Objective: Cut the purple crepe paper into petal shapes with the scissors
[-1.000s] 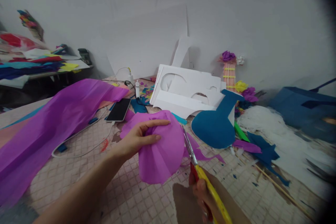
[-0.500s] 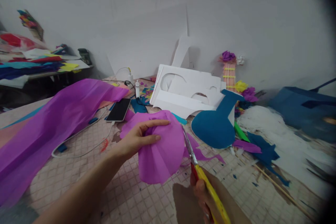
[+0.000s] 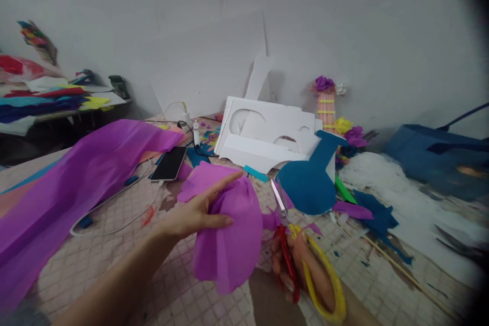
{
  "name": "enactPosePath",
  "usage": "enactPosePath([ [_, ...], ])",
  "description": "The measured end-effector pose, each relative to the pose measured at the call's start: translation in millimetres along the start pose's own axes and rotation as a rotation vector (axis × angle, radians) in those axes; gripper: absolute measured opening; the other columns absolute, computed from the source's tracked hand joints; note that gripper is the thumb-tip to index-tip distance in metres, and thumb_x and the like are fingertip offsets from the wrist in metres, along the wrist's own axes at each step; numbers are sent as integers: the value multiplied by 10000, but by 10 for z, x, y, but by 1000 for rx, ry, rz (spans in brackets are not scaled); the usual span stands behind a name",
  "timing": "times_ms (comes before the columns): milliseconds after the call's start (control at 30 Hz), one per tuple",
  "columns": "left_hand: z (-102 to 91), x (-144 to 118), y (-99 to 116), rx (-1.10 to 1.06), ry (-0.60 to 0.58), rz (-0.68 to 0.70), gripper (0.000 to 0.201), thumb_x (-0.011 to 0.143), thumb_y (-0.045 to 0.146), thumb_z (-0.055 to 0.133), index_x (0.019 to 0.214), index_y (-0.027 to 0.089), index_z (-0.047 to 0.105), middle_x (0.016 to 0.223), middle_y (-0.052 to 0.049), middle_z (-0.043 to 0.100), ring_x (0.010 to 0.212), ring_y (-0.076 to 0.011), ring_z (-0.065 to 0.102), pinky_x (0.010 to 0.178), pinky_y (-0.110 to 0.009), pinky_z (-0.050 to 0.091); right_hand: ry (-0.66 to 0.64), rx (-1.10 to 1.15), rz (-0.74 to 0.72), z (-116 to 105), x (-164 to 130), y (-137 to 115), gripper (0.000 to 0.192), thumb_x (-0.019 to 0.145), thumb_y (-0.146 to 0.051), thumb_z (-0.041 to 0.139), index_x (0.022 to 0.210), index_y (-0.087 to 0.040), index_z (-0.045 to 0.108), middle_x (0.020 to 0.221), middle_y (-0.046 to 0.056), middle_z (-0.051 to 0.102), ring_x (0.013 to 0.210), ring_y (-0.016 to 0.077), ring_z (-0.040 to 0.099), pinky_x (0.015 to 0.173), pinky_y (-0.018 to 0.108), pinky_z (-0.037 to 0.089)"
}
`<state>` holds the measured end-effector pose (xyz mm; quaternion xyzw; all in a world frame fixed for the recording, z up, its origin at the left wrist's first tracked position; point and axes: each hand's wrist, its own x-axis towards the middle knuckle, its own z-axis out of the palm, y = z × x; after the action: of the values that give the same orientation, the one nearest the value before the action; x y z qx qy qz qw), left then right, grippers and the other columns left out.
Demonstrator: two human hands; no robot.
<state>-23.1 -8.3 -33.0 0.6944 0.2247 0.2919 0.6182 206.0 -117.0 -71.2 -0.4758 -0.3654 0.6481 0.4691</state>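
My left hand [image 3: 194,214] holds up a folded piece of purple tissue paper [image 3: 229,229], thumb in front and forefinger stretched along its top edge. My right hand [image 3: 305,270] grips scissors [image 3: 290,234] with a red and a yellow handle loop; the blades point up and away, just right of the paper's edge. A small purple scrap hangs by the blades. Both hands hover above a tiled floor [image 3: 183,285].
A long purple tissue sheet [image 3: 76,173] lies at the left, a phone [image 3: 168,163] on a cable beside it. Behind are white cut foam boards [image 3: 263,132], a blue flask-shaped cutout [image 3: 309,183], paper flowers [image 3: 324,84], blue scraps and a wooden stick [image 3: 397,270].
The scissors and my right hand have risen into fuller view, with the handle loops now showing. The purple paper has tilted, and my left forefinger now points up along it.
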Motion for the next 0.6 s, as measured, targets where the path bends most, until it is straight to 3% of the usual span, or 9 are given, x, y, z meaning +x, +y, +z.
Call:
enactPosePath([
  [133, 34, -10, 16, 84, -111, 11, 974, 707, 229, 714, 1442, 350, 86, 1497, -32, 237, 1344, -288, 250, 1068, -406, 279, 2, 94, 40, -7, 16, -4, 632, 674, -781, 476, 756, -167, 599, 533, -5, 614, 305, 59, 421, 288, 196, 435],
  [233, 74, 1, 31, 148, -190, 8, 1008, 689, 241, 730, 1450, 310, 72, 1505, -59, 219, 1331, -289, 282, 1089, -417, 235, 112, 43, -3, 12, 41, 23, 576, 678, -740, 527, 717, -168, 579, 450, -16, 587, 279, 73, 439, 264, 167, 362],
  [367, 134, 30, -12, 139, -312, 27, 880, 763, 319, 661, 1451, 272, 115, 1504, -75, 227, 1337, -271, 283, 1099, -419, 214, 211, -52, -92, 2, 95, 34, 450, 707, -619, 621, 684, -175, 549, 414, -35, 558, 269, 66, 429, 277, 153, 279],
  [467, 177, 53, -55, 168, -384, 63, 721, 830, 327, 580, 1438, 250, 201, 1503, -75, 236, 1363, -249, 235, 1109, -396, 194, 242, -27, -161, -26, 140, -3, 383, 661, -525, 715, 678, -191, 529, 452, -77, 503, 322, 52, 403, 308, 155, 295],
  [600, 214, 73, -56, 205, -471, 85, 670, 828, 292, 587, 1418, 254, 273, 1480, -69, 300, 1346, -245, 280, 1102, -377, 221, 282, -13, -213, -37, 164, -68, 350, 604, -420, 781, 741, -192, 553, 519, -87, 487, 375, 53, 404, 328, 156, 308],
])
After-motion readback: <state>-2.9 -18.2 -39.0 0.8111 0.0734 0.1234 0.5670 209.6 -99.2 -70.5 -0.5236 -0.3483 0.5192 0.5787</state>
